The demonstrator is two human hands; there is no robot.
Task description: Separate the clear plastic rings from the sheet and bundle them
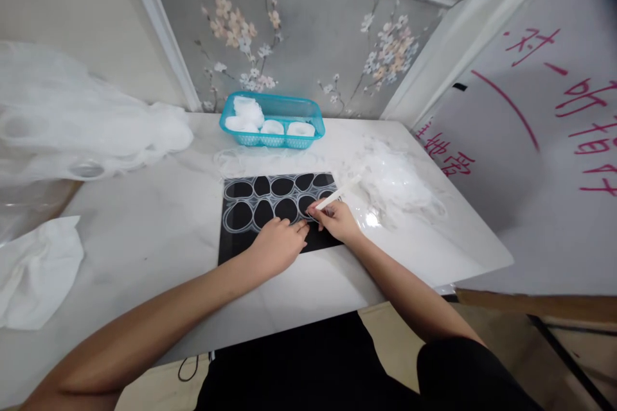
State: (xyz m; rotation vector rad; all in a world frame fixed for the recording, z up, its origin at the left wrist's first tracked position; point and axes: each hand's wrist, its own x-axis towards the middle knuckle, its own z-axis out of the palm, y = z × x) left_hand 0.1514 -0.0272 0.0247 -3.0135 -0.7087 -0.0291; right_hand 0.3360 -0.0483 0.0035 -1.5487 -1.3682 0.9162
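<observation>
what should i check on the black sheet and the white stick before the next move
1. Left hand rests flat on the black sheet, pinning it: ok.
2. Right hand grips the white stick: ok.
3. Stick tip sits at a ring edge: cannot tell, fingers hide it.
4. Sheet lies flat on the table: ok.
5. Blue basket stands apart from the sheet: ok.
6. Clear film pile touches the sheet: cannot tell.

a home room: floral wall panel point(299, 32), marble-look table point(144, 231), handwritten whiteboard point(544, 141) alongside.
</observation>
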